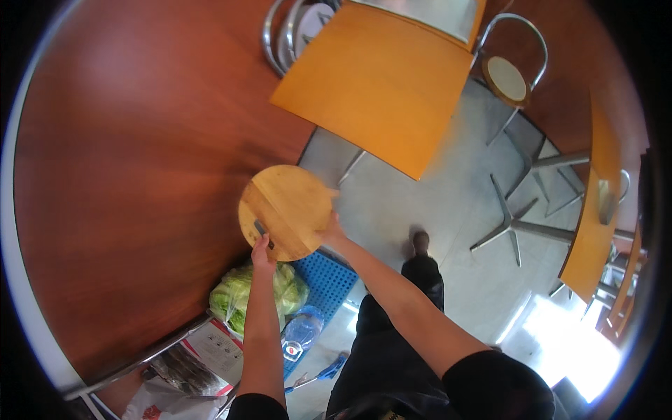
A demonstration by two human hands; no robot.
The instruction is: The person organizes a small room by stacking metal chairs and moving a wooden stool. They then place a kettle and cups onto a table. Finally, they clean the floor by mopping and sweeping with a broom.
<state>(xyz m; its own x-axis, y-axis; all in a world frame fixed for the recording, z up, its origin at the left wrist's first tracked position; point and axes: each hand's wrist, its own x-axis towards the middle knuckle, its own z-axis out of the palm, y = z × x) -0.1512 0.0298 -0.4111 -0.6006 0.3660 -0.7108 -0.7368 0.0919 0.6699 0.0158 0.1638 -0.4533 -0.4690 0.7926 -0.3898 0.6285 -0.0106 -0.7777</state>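
Observation:
In front of me a round wooden board (291, 205) is held between my two hands, above a blue perforated plastic surface (331, 278). My left hand (263, 255) grips its lower left edge, with the thumb over a small dark grey object (259, 227) lying flat against the wood. Whether that object is a knife or a handle fitting, I cannot tell. My right hand (332, 231), slightly blurred, grasps the board's right edge. Below my left hand, a clear plastic bag of leafy green vegetables (231, 296) rests on the blue surface, partly covered by my forearm.
A large clear plastic bottle (305, 328) lies beside the vegetables. Lower left are a cardboard box (218, 349) and a white plastic bag (168, 401). An orange-topped table (373, 84) stands ahead; a metal-framed chair (506, 79) and another table (590, 231) are to the right.

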